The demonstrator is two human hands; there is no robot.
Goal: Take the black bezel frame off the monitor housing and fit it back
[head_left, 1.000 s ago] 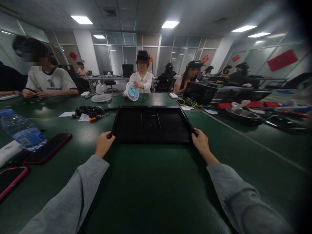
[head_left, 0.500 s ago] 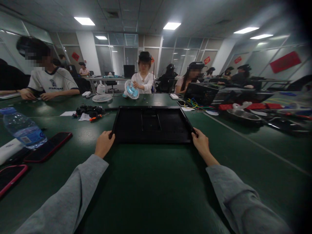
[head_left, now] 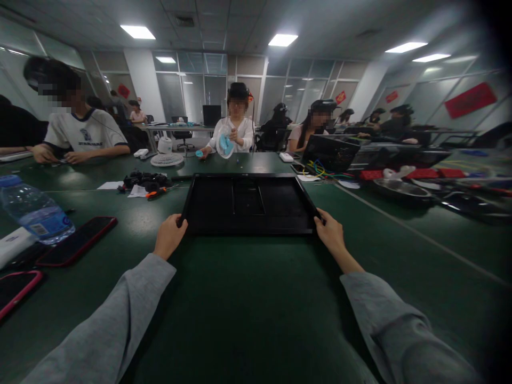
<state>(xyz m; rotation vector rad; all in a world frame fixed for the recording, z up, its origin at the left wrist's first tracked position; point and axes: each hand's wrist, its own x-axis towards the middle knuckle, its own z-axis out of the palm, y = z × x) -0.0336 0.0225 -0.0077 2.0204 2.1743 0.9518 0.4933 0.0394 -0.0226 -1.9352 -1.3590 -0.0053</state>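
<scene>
A black monitor casing (head_left: 212, 205) lies on the green table in front of me, its hollow side up, with a rectangular recess near its middle. My left hand (head_left: 170, 234) is closed around the casing's near left corner. At the near right corner, my right hand (head_left: 330, 232) grips the edge, thumb on the side. Both forearms, in grey sleeves, stretch forward over the table.
On the left are a water bottle (head_left: 42, 218), a phone (head_left: 78, 241) and a red-edged phone (head_left: 16, 292). Black parts and an orange-handled tool (head_left: 156, 193) lie beyond. To the right is a metal pan (head_left: 402, 191). Across the table a person (head_left: 240, 128) handles fan parts.
My hands and the casing stay almost still. Across the table, the person has moved the fan head to the right and now holds a small blue piece in the other hand, apart from it.
</scene>
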